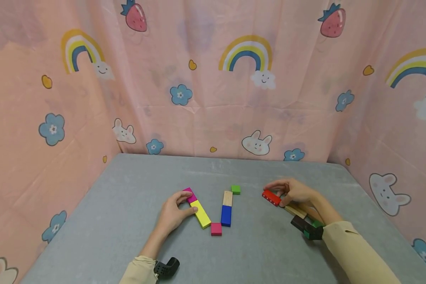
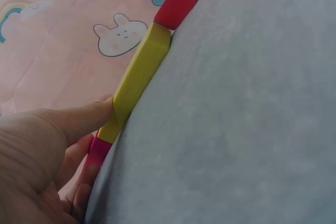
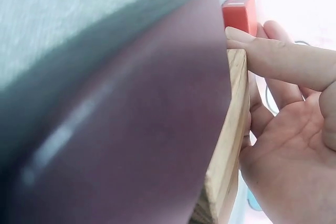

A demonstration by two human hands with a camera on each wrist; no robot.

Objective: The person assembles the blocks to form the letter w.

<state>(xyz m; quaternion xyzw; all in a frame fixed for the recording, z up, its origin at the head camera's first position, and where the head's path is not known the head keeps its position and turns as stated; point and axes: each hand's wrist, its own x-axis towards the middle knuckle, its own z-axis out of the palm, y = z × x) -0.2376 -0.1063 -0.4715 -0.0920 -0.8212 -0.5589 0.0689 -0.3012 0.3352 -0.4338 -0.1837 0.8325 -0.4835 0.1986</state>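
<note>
Grey table (image 1: pixel 135 221), with a pink printed curtain (image 1: pixel 213 118) behind and at both sides. The yellow block (image 1: pixel 200 215) lay slanted, left of centre, its far end against the magenta block (image 1: pixel 193 198) and its near corner at the crimson block (image 1: pixel 216 229). The left hand (image 1: pixel 174 213) was narrow, fingers curled about the magenta block, thumb against the yellow block; judged to be keeping the pair in one line. Yellow block: long, square-edged, evenly coloured. Magenta block: partly covered by fingers. Right of these, the blue block (image 1: pixel 226 216) and wooden block (image 1: pixel 227 198) lay end to end, the green block (image 1: pixel 236 189) at the far corner; blue-to-crimson contact could not be told. Farther right, the right hand (image 1: pixel 296 192) pinched the white-marked red block (image 1: pixel 271 198), apparently to control its position. A wooden bar (image 1: pixel 295 211) lay just beside.
</note>
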